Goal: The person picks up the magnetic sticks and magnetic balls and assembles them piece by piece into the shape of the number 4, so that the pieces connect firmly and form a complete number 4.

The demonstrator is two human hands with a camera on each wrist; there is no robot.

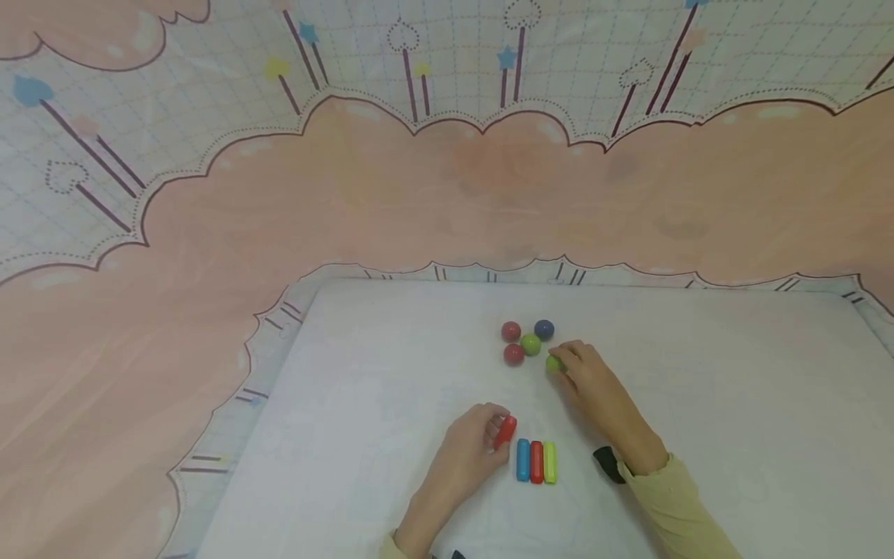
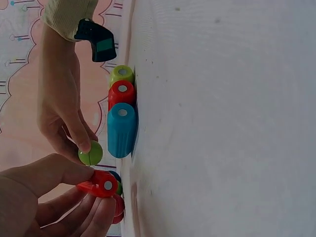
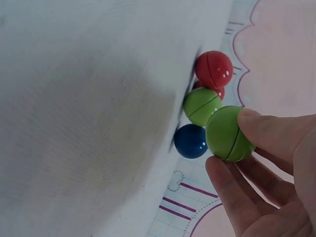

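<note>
Between the thumb and fingers of my left hand (image 1: pixel 477 444) is a red rod (image 2: pixel 101 184) with a small silvery disc in its end. My right hand (image 1: pixel 594 388) pinches a green ball (image 3: pixel 228 133) that has a seam around it. Just beyond that ball a blue ball (image 1: pixel 544 329), another green ball (image 1: pixel 531 345) and two red balls (image 1: pixel 511 331) sit in a cluster. To the right of my left hand, a blue rod (image 1: pixel 523 460), a red rod (image 1: pixel 536 462) and a yellow-green rod (image 1: pixel 550 463) lie side by side.
The white tabletop (image 1: pixel 377 373) carries all the pieces. A patterned pink and white cloth (image 1: pixel 419 202) spreads behind and around it. A black strap piece (image 1: pixel 609 465) shows at the right sleeve (image 1: pixel 673 497).
</note>
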